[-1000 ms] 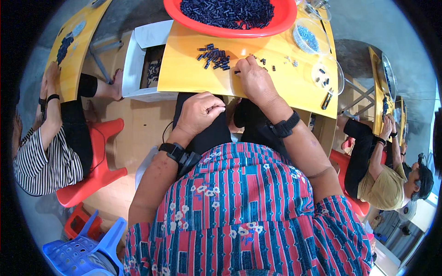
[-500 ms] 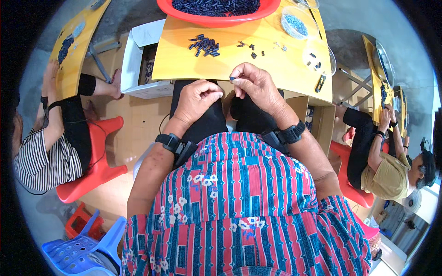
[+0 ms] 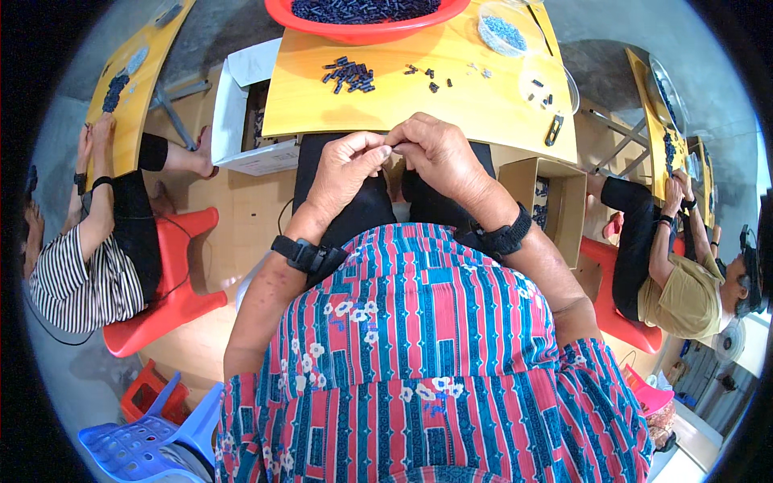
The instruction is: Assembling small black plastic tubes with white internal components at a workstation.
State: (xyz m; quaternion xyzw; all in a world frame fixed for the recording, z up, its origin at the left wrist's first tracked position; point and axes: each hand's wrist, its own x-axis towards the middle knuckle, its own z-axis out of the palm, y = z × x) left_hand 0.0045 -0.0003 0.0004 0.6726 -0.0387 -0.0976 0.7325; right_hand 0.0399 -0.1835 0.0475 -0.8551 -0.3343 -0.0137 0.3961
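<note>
My left hand (image 3: 345, 171) and my right hand (image 3: 441, 159) meet fingertip to fingertip above my lap, just in front of the table's near edge. Both are closed in a pinch. A small dark blue piece was visible in my right fingertips half a second ago; the fingers now cover it. Whatever my left fingertips pinch is too small to make out. Past my hands, a pile of short dark blue cylindrical pieces (image 3: 349, 75) lies on the yellow table (image 3: 314, 114). To its right, several smaller dark pieces (image 3: 434, 86) lie scattered.
A red basin (image 3: 362, 32) full of dark pieces stands at the back, beside a clear tub (image 3: 503, 36) of light blue bits. A black cutter (image 3: 554, 130) lies near the table's right edge. Open boxes (image 3: 256, 157) flank my legs. Co-workers sit at yellow tables on both sides.
My right hand has turned inward and moved slightly left, bringing its fingertips against my left ones. The dark piece in it has gone out of sight. The view has shifted slightly.
</note>
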